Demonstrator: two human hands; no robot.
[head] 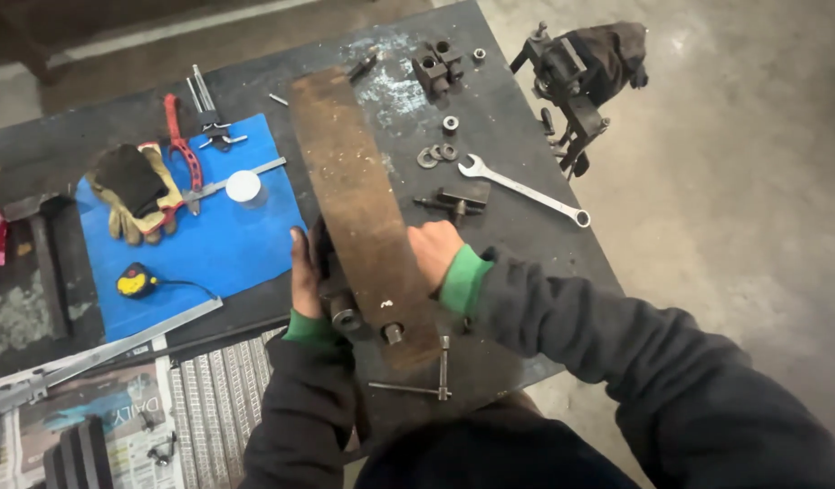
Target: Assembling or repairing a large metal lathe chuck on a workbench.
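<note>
Rusty flat bar (358,204): lay lengthwise on dark surface (517,154). Left hand (305,272) wrapped its near edge beside a bolt (392,332); right hand (434,251) clasped the opposite edge, apparently steadying. Spanner (524,191) right of bar.

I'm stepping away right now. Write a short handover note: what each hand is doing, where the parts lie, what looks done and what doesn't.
Left hand: grips the dark fitting under the rusty flat bar's near end.
Right hand: closed on the bar's right edge.
Bar lies lengthwise on the dark table; a bolt sits through its near end.
Loose: spanner, washers, T-handle tool.
Bolt tightness cannot be judged; the spanner lies unused.
</note>
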